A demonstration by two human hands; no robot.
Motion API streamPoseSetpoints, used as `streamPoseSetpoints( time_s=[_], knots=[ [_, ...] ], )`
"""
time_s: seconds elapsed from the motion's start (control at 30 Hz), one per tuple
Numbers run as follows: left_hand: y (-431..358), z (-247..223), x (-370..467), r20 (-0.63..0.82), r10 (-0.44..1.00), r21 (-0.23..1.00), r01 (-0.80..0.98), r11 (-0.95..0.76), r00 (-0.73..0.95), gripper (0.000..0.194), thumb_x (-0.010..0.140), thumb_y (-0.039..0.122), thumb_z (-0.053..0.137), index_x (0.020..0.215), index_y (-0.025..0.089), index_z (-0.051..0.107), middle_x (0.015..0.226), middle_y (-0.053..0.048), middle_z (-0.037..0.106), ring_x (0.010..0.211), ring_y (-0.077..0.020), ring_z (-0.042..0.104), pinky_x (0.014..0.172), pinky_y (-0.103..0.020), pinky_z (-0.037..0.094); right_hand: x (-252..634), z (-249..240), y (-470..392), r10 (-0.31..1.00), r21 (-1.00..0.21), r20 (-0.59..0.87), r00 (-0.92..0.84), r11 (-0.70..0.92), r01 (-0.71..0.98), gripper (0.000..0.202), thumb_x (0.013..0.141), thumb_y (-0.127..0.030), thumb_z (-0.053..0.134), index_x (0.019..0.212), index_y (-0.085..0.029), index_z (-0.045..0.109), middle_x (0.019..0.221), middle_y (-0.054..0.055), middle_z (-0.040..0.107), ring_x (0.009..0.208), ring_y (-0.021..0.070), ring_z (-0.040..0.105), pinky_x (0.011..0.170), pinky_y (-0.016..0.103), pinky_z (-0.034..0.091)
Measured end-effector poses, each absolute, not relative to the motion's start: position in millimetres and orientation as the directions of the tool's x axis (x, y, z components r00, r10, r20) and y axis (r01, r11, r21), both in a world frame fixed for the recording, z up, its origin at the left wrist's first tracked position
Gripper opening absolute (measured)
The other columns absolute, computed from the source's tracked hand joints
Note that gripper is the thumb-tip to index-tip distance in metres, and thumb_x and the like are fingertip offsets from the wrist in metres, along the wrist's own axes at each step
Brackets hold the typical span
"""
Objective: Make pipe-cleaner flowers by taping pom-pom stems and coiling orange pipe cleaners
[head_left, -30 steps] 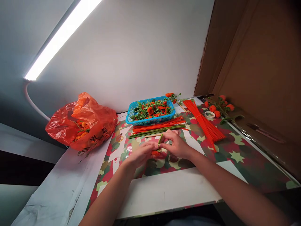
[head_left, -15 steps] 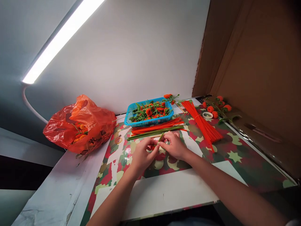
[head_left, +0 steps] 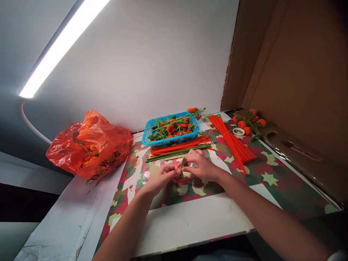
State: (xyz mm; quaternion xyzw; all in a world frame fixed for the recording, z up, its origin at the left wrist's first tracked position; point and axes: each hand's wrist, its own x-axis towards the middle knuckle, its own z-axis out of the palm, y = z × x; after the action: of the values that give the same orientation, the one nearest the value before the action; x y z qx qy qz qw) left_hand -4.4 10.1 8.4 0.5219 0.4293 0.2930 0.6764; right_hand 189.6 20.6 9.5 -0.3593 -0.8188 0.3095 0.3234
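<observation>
"Work is centred on which thing?"

"On a green strip [head_left: 182, 165], which is held above the middle of the table [head_left: 190, 224], between the left hand [head_left: 163, 175] and the right hand [head_left: 201, 166]. It is stood almost upright, with its top tipped a little toward the right."

"How is it held?"

"In a narrow pinch. It is met on one side by the left hand, with thumb and finger brought together; on the other side it is gripped by the right hand in much the same way. An orange-red piece [head_left: 178, 179] is glimpsed just below, but it is partly covered, and whether it is joined to the strip cannot be told."

"So which step is in hand?"

"A shaping or fastening of the strip, it would be judged. Loose green stems [head_left: 178, 152] and red stems [head_left: 181, 145] are laid beyond, in front of a blue basket [head_left: 146, 140] of orange flowers [head_left: 170, 129]."

"And what is called for next?"

"A steady hold by one hand, presumably, while the strip is bent or pressed by the other. Too hard a squeeze should be avoided, since so thin a piece could be creased."
</observation>
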Motion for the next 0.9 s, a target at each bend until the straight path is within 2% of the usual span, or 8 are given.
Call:
streamPoseSetpoints(
  time_s=[0.17,0.27,0.37,0.47,0.57,0.67,0.8,0.9],
  knots=[
    [10,2,-7,-0.441,0.660,0.769,-0.123,0.627,0.609,0.014,0.066,0.026,0.067,0.070,0.014,0.060,0.068,-0.003,0.060,0.064,-0.0139,0.058,0.060,-0.024,0.042,190,8,21,0.758,-0.736,0.344,-0.554,0.584,0.342,0.017,0.089,-0.035,0.057,0.082,-0.024,0.068,0.078,0.000,0.067,0.081,0.0167,0.051,0.083,0.035,0.028],
    [11,2,-6,-0.455,0.653,0.760,-0.117,0.639,0.606,0.018,0.065,0.028,0.067,0.073,0.014,0.061,0.069,-0.004,0.062,0.064,-0.0149,0.060,0.059,-0.024,0.043,189,6,22,0.785,-0.741,0.330,-0.524,0.559,0.372,0.015,0.089,-0.031,0.059,0.078,-0.023,0.067,0.078,-0.001,0.067,0.081,0.0163,0.051,0.083,0.036,0.026],
    [9,8,-2,-0.363,0.793,0.893,-0.059,0.445,0.489,0.028,0.071,0.041,0.065,0.077,0.014,0.064,0.073,-0.006,0.063,0.067,-0.0168,0.059,0.063,-0.027,0.046,187,5,21,0.838,-0.736,0.309,-0.450,0.510,0.444,0.010,0.086,-0.024,0.062,0.077,-0.021,0.066,0.074,-0.001,0.065,0.082,0.0160,0.052,0.083,0.036,0.025],
    [3,15,4,-0.082,0.948,0.981,0.190,0.023,0.308,0.029,0.073,0.043,0.066,0.085,0.017,0.067,0.085,-0.007,0.065,0.077,-0.0192,0.058,0.070,-0.029,0.046,183,5,20,0.875,-0.728,0.286,-0.391,0.464,0.505,0.011,0.085,-0.024,0.061,0.076,-0.021,0.066,0.073,-0.001,0.064,0.083,0.0166,0.052,0.082,0.036,0.025],
    [-1,17,10,0.196,0.951,0.828,0.479,-0.291,0.239,0.014,0.073,0.033,0.067,0.080,0.021,0.067,0.088,-0.006,0.066,0.082,-0.0206,0.056,0.075,-0.029,0.043,179,5,19,0.904,-0.730,0.254,-0.343,0.412,0.545,0.014,0.084,-0.025,0.062,0.071,-0.020,0.064,0.073,-0.001,0.065,0.085,0.0175,0.053,0.080,0.036,0.025],
    [-1,16,11,0.280,0.927,0.724,0.580,-0.374,0.248,0.009,0.076,0.028,0.063,0.070,0.022,0.066,0.083,-0.005,0.065,0.075,-0.0190,0.053,0.073,-0.028,0.040,178,6,19,0.921,-0.738,0.233,-0.314,0.377,0.559,0.017,0.084,-0.026,0.062,0.068,-0.020,0.064,0.074,-0.001,0.067,0.085,0.0178,0.053,0.080,0.037,0.024],
    [4,18,6,0.164,0.939,0.805,0.509,-0.305,0.302,0.013,0.077,0.028,0.061,0.068,0.020,0.065,0.073,-0.003,0.062,0.069,-0.0168,0.051,0.065,-0.026,0.038,184,9,20,0.894,-0.738,0.229,-0.385,0.418,0.530,0.010,0.083,-0.022,0.063,0.074,-0.022,0.067,0.077,-0.001,0.068,0.086,0.0184,0.052,0.081,0.037,0.025],
    [7,17,0,-0.081,0.931,0.959,0.281,-0.024,0.355,0.019,0.075,0.033,0.063,0.065,0.017,0.063,0.071,-0.004,0.061,0.066,-0.0154,0.052,0.061,-0.025,0.039,189,10,22,0.854,-0.745,0.263,-0.450,0.476,0.468,0.008,0.084,-0.022,0.064,0.077,-0.023,0.069,0.077,-0.001,0.067,0.084,0.0178,0.049,0.082,0.037,0.026]
  ],
)
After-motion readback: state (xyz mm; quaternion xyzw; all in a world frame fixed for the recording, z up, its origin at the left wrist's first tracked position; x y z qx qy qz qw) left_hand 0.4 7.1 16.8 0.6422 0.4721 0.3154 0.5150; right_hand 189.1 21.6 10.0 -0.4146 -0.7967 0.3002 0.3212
